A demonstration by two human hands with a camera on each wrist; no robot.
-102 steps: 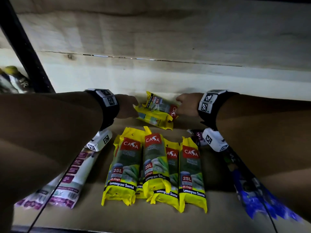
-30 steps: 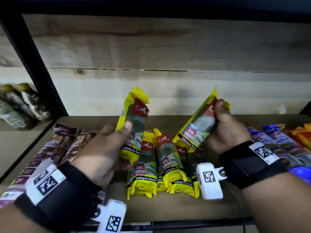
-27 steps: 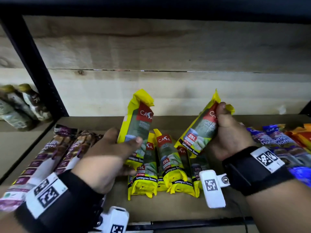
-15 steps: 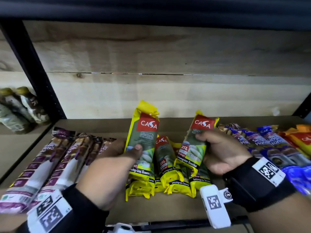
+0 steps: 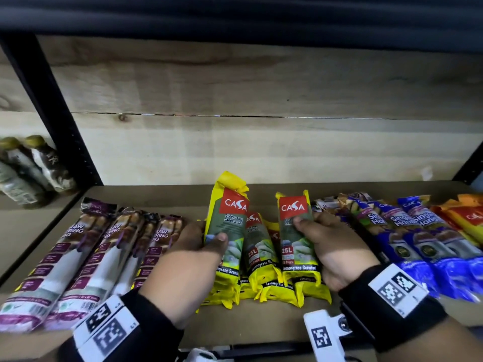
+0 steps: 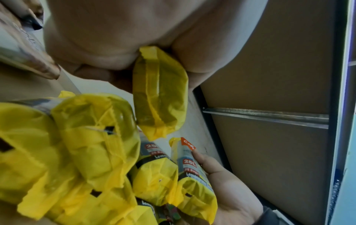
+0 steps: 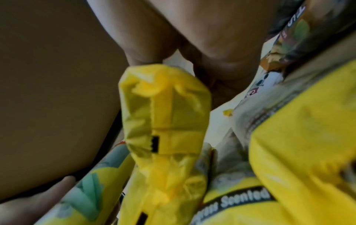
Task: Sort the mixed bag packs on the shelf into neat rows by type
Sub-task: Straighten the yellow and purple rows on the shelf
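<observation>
Several yellow CASA garbage bag packs (image 5: 260, 259) lie in a row mid-shelf. My left hand (image 5: 201, 246) grips one yellow pack (image 5: 230, 218) at the row's left end, thumb across its front; the pack's yellow underside (image 6: 159, 94) shows in the left wrist view. My right hand (image 5: 324, 239) grips another yellow pack (image 5: 296, 231) at the row's right end, its underside (image 7: 163, 121) close in the right wrist view. Both held packs rest low over the row, red labels pointing to the back.
Purple-and-white drawstring bag packs (image 5: 78, 259) lie in a row at left. Blue packs (image 5: 418, 244) lie at right, orange packs (image 5: 467, 218) beyond them. Bottles (image 5: 31, 168) stand past the black shelf post (image 5: 52, 108). A wooden back wall closes the brown shelf (image 5: 261, 322).
Both hands have brought their yellow packs down from a raised, tilted hold and turned them straight over the row. The head view has drawn back slightly.
</observation>
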